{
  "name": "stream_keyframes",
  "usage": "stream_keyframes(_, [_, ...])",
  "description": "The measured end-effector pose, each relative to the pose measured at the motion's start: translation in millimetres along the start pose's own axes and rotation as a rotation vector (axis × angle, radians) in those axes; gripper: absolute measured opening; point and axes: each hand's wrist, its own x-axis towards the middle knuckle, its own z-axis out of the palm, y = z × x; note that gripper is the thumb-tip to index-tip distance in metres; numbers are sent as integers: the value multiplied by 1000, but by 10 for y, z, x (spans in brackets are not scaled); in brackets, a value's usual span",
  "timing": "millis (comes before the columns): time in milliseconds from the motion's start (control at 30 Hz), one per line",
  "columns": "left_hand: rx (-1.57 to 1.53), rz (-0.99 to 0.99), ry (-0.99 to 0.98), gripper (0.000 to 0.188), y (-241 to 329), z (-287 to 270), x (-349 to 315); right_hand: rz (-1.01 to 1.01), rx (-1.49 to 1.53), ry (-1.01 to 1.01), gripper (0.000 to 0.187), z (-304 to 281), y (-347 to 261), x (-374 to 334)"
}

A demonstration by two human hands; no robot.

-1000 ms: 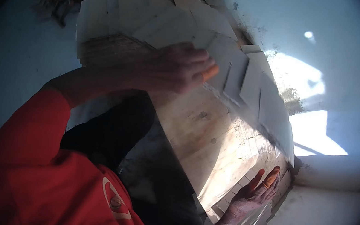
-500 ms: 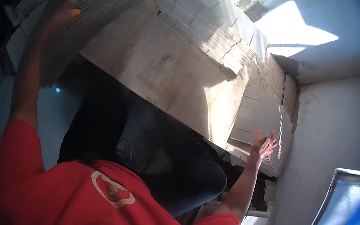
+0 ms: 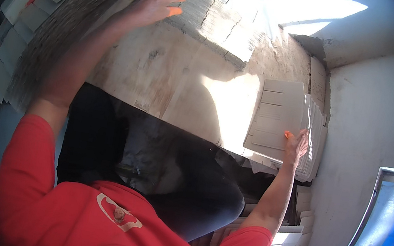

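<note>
My left hand (image 3: pixel 159 6) hovers over the table, slightly blurred. Its thumb and a finger, both orange at the tips, point right with a gap and nothing visible between them. Below and beyond it are long rows of flat grey cardboard pieces (image 3: pixel 194 8) standing packed on edge. My right hand (image 3: pixel 296 147) rests on the near right end of a stack of pale cardboard sheets (image 3: pixel 274 114) with dark slit lines. Its thumb is apart from its fingers. Whether the fingertips pinch a sheet edge is hard to see.
The wooden table (image 3: pixel 163 77) has a sunlit patch near the stack. A wall (image 3: pixel 361 112) rises close on the right, with a blue-paned window or door frame (image 3: pixel 385 227) in it. More pale sheets (image 3: pixel 286 243) are piled below the table's right end. My dark-clothed legs are under the table.
My left hand has swung right and farther out, from the far left cardboard rows to over the table's middle. My right hand stays at the sheet stack, its fingers closer together.
</note>
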Motion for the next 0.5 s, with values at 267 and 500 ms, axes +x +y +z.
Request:
stream_keyframes(267, [284,240,-49,43,436,879,1033,71,854,361,32,-723,-172,-56])
stream_keyframes(500, [312,392,-170,22,35,1368,1427,-86,1686,48,33,-1081,-610,-479])
